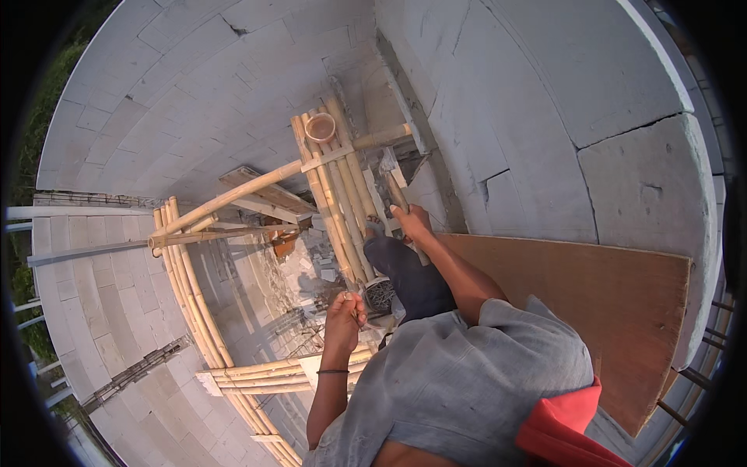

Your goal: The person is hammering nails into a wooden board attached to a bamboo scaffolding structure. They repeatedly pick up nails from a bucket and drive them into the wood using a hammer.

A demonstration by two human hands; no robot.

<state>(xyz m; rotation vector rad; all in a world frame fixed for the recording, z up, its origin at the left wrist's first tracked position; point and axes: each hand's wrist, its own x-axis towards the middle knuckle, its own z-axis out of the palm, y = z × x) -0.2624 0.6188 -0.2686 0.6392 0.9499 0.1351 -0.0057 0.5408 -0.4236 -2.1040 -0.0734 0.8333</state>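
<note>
My right hand (413, 223) is closed around a wooden handle (397, 190), probably of a hammer; its upper end lies by a pale block and is unclear. My left hand (345, 315) is raised with curled fingers that pinch something small and thin, too small to name. Just right of it is a round container of nails (380, 295), beside my knee. My foot rests on the bamboo scaffold platform (344, 216), whose far end carries a round bowl (320, 127).
Bamboo poles (195, 298) form a frame at left, above a drop with rubble (315, 262). A large plywood sheet (572, 303) leans at right against a block wall (525, 117). Another block wall (204, 99) rises ahead. Wooden boards (274, 195) lie behind the crossing pole.
</note>
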